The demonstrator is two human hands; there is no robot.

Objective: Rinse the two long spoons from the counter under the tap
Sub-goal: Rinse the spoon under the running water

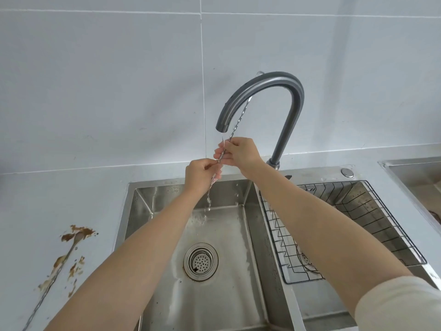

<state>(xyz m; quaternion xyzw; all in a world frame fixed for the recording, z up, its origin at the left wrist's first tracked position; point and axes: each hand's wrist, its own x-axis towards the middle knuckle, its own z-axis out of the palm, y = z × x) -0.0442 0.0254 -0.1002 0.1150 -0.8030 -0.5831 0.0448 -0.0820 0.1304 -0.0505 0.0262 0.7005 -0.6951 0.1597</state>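
1. Long spoon [238, 120]: twisted handle, held slanting under the tap [262, 91] spout, upper end rising behind the tap's arch, lower end hidden at the left hand.
2. Second long spoon [57, 268]: lies on the counter [35, 199] left of the sink [229, 295], in brown smears [76, 232], well apart from both hands.
3. Open room: bare basin below the hands; wire rack [358, 223] fills the right basin.
4. Left hand [200, 175]: fingers closed on the spoon's lower part.
5. Right hand [241, 151]: fingers pinched round the handle higher up.
6. Water [208, 204] runs down from the hands into the basin.
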